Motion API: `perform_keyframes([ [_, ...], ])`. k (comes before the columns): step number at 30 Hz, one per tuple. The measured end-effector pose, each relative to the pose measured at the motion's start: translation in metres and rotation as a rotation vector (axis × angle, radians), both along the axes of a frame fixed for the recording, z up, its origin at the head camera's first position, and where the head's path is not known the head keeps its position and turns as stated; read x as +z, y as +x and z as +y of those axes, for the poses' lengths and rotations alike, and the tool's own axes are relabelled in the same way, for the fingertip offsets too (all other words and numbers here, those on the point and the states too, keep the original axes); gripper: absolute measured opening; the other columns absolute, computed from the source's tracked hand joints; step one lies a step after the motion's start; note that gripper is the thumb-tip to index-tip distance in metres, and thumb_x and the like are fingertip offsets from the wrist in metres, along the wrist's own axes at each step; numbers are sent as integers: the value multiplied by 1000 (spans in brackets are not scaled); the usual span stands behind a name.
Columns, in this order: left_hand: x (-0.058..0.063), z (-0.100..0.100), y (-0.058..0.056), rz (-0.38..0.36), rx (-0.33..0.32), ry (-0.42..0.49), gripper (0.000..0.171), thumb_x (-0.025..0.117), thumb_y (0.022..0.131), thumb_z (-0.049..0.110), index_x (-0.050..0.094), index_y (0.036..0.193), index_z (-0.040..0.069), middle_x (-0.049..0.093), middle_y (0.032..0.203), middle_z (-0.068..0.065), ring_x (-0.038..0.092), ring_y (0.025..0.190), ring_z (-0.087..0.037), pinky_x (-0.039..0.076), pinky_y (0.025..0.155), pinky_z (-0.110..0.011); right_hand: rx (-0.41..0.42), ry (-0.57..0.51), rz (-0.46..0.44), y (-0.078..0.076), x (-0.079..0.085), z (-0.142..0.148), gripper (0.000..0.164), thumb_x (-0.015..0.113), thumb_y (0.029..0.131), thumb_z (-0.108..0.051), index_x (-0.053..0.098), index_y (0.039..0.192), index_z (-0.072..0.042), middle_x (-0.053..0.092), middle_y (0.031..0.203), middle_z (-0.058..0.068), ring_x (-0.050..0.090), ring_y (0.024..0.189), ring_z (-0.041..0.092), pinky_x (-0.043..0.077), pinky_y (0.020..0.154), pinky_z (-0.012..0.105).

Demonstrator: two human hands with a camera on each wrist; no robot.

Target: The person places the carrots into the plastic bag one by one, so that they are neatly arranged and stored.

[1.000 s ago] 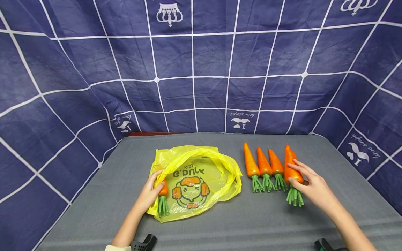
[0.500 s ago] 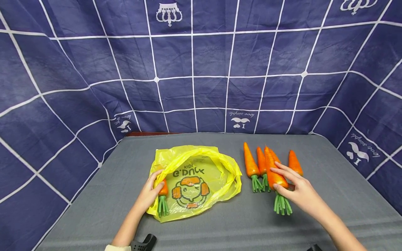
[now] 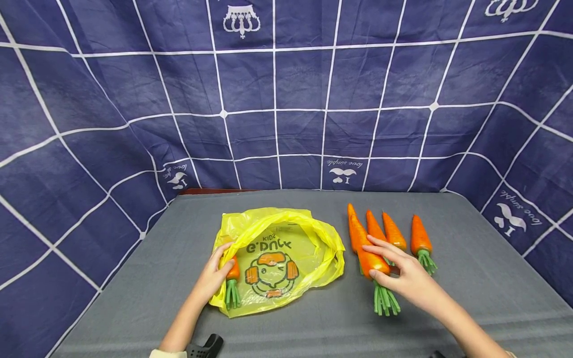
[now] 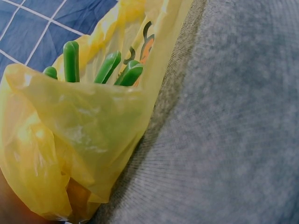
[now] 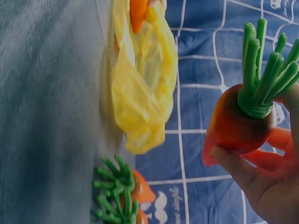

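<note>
A yellow plastic bag (image 3: 313, 278) with a printed duck lies on its side, its mouth held wide. My left hand (image 3: 215, 273) grips the bag's left edge, its thumb against a carrot (image 3: 233, 271) just inside. In the left wrist view, green stem ends (image 4: 71, 60) stick up past the yellow film, which hides most of that carrot. My right hand (image 3: 409, 273) holds another orange carrot (image 3: 372, 262) around its thick end, stem toward me; it hangs above the table in front of the row. The right wrist view shows the thumb and fingers around this carrot (image 5: 236, 123).
Several carrots lie on the grey table (image 3: 286, 338) right of the bag: one partly behind the held carrot, then a carrot (image 3: 374, 224), another carrot (image 3: 393, 230), and a carrot (image 3: 421, 234) farthest right. A blue gridded cloth (image 3: 300, 129) rises behind and at both sides.
My right hand has carried its carrot leftward across the row toward the bag, uncovering the rightmost carrot. The left hand and the bag have stayed put.
</note>
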State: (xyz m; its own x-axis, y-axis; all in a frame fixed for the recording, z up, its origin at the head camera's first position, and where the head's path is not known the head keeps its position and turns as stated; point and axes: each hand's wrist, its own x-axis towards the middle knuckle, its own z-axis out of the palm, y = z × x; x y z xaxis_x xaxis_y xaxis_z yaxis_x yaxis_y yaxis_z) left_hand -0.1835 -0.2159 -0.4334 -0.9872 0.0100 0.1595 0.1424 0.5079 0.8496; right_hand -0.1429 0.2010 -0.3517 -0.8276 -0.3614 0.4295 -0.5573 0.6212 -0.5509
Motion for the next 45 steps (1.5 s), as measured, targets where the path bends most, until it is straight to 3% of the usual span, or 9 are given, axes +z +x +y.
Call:
perform_keyframes([
  [6,2,0,1,-1,-3,-12,44,49,93,15,38,135,10,34,142,-15,31,131,-32,26,103,-53,59,6,-15,-1,-1,-14,39,68,80,-19,60,118,-21,51,133,6,45,113,-7,48,73,18],
  [11,2,0,2,1,-3,-13,44,49,93,15,38,135,9,34,142,-15,32,130,-32,28,103,-52,75,54,-5,-3,-2,-25,39,69,79,-22,60,118,-23,51,133,3,52,116,16,47,80,22],
  [14,2,0,2,3,-2,-12,43,49,93,14,39,135,10,35,141,-15,33,129,-31,29,102,-51,96,60,-30,-3,-4,-32,39,68,80,-24,59,119,-24,50,134,2,53,114,23,48,82,24],
  [28,1,1,1,-1,-4,-6,45,50,92,13,38,135,10,33,142,-16,29,132,-33,25,104,-54,231,26,-164,-2,-9,-60,39,64,83,-28,58,121,-21,45,138,3,48,120,27,48,83,23],
  [32,3,1,2,-12,-3,-6,45,50,92,14,38,135,11,34,142,-15,30,131,-32,26,103,-53,244,69,-124,-3,-12,-67,39,64,83,-29,58,121,-20,47,137,2,49,119,26,47,87,27],
  [45,4,1,3,-18,-2,-16,45,49,93,15,37,136,10,32,144,-15,28,133,-34,24,104,-55,310,93,-131,-6,-17,-89,39,64,82,-26,59,120,-19,48,135,4,50,119,27,45,93,35],
])
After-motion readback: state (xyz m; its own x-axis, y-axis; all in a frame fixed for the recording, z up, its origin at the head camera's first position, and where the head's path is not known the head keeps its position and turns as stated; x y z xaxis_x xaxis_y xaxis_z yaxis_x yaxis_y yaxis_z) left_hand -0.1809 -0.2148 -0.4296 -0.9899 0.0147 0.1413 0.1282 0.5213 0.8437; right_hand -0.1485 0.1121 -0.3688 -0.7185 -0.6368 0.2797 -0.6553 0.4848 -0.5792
